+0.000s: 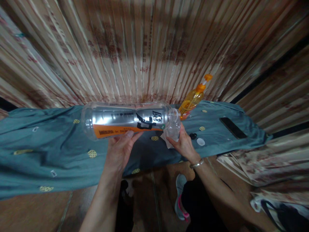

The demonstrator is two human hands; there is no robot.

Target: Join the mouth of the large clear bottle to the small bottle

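Observation:
A large clear bottle point(127, 118) with a silver and orange label lies sideways in the air, its neck to the right. My left hand point(120, 146) grips it from below, thumb on the near side. At the bottle's mouth, my right hand point(184, 145) holds a small clear container point(173, 129), upright below the neck. Something pale, like a tissue point(166, 141), shows beside that container. Behind my right hand an orange pump bottle point(191, 102) with yellow liquid stands on the cloth.
A green-blue cloth point(65, 158) covers the table. Right of my right hand are a small black cap point(193, 136) and a white disc point(200, 141). A dark phone point(233, 128) lies farther right. Patterned curtains point(145, 51) hang behind.

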